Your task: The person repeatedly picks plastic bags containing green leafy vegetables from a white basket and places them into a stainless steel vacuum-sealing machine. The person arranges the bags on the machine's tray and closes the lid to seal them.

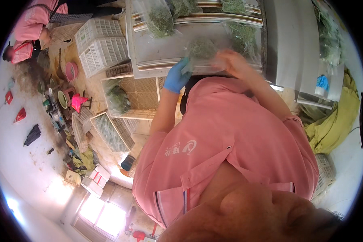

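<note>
A clear plastic bag of fine green herbs [201, 49] is between my hands, over the near edge of a metal table [157, 52]. My left hand [177, 76], in a blue glove, is closed on the bag's left lower edge. My bare right hand [233, 63] pinches the bag's right side, its fingertips slightly blurred. Just beyond my right hand lies another bag of herbs [244, 38]. More bagged herbs lie farther back: one bag [160, 20] at the left, one bag [184, 7] in the middle and one bag [233, 5] at the right.
Metal rails [153, 64] run across the table. A steel machine [288, 44] stands at the right, with loose-looking greens [330, 38] beyond it. Stacked white crates [101, 46] and an open crate [143, 94] with bagged greens [119, 100] stand left. A co-worker [34, 26] is at the far left.
</note>
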### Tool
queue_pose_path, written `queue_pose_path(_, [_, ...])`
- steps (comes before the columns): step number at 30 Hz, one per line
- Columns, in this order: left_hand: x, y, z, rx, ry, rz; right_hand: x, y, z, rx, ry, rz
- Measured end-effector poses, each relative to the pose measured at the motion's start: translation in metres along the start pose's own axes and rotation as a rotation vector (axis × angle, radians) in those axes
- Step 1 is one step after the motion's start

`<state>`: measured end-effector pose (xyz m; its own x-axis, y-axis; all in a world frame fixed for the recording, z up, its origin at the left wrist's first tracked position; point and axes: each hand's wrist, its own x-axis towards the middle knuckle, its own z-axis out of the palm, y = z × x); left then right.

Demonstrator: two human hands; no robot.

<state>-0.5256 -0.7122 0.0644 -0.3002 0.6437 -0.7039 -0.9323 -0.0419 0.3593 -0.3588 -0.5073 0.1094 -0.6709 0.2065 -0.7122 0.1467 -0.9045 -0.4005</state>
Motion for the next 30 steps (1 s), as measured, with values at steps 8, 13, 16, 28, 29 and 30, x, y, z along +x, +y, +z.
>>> queue_pose_path(8, [0.053,0.052,0.049,1.185,0.105,0.495,0.037,-0.034,-0.011,-0.94,0.112,-0.474])
queue_pose_path(13, [0.097,0.04,0.019,1.808,0.258,0.808,0.085,-0.002,-0.027,-1.635,0.281,-0.784])
queue_pose_path(16, [0.102,0.034,0.012,1.758,0.233,0.78,0.071,-0.006,-0.019,-1.654,0.318,-0.541])
queue_pose_path(28, [0.085,0.044,-0.038,1.729,0.11,0.656,0.071,0.008,-0.031,-1.291,0.151,-0.525])
queue_pose_path(29, [0.08,0.046,-0.039,1.735,0.108,0.638,0.075,0.009,-0.031,-1.302,0.138,-0.497])
queue_pose_path(30, [0.08,0.046,-0.043,1.76,0.107,0.64,0.078,0.009,-0.031,-1.314,0.124,-0.469])
